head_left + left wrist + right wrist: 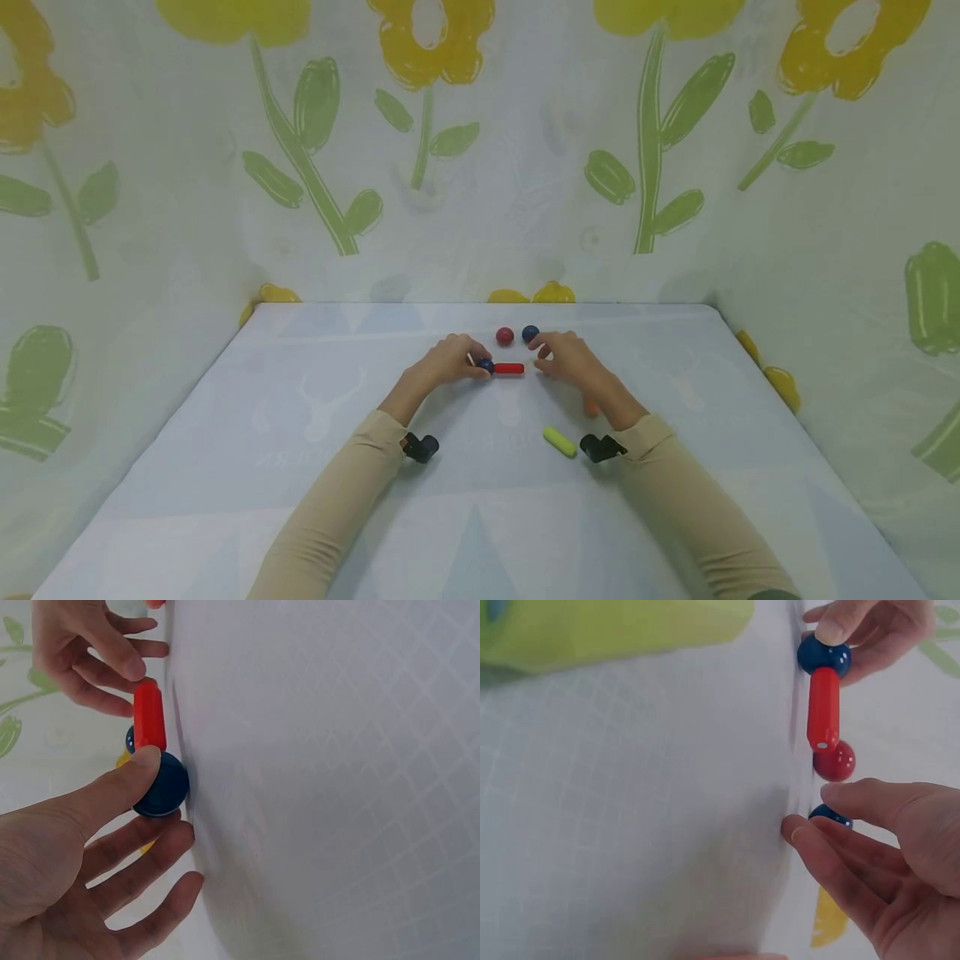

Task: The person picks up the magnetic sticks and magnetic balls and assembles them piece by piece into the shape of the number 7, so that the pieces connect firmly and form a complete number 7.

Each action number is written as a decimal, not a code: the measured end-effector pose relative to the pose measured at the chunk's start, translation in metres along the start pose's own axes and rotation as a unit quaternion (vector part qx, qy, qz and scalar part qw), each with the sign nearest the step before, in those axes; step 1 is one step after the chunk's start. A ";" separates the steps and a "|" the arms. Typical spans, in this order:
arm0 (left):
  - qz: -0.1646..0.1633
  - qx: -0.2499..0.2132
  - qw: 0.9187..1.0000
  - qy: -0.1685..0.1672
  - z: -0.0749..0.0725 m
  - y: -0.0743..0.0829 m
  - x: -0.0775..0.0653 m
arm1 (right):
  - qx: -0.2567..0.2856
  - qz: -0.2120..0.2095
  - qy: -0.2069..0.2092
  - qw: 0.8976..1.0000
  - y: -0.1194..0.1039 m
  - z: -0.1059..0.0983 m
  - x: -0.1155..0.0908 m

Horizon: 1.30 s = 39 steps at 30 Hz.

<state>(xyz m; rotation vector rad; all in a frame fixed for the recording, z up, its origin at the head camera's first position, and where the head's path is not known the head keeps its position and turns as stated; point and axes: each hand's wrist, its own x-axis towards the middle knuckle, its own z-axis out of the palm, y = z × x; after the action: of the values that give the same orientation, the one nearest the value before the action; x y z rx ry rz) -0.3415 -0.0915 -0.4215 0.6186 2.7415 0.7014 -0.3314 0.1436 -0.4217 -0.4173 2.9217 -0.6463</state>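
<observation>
A dark blue ball is pinched between thumb and fingers of my left hand, close above or on the tabletop. Joined end to end with this ball is a red rod, its free end pointing toward my right hand. That hand holds nothing; in the right wrist view its thumb and fingers stand apart, a short way off the rod's tip. Behind the rod sit a red ball and a second dark blue ball, the latter partly covered by the right fingers.
A yellow-green rod lies nearer the front, left of the right wrist camera. Partly under the right forearm is an orange rod. Flower-patterned cloth rises behind the pale table and along both sides.
</observation>
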 end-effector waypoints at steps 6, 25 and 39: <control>0.006 -0.003 1.000 0.000 0.001 -0.001 0.001 | 0.015 0.017 0.021 1.000 0.007 -0.001 0.003; 0.003 -0.005 1.000 0.005 -0.001 -0.002 0.001 | 0.042 0.046 0.026 0.998 0.009 -0.005 0.018; -0.004 -0.015 1.000 -0.001 -0.001 -0.001 0.001 | -0.046 0.038 0.026 0.998 0.005 0.001 0.034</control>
<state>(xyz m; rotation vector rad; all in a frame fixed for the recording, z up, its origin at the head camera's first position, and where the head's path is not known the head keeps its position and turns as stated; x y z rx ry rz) -0.3432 -0.0923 -0.4219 0.6000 2.7252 0.7384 -0.3653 0.1379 -0.4268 -0.3013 3.0094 -0.5212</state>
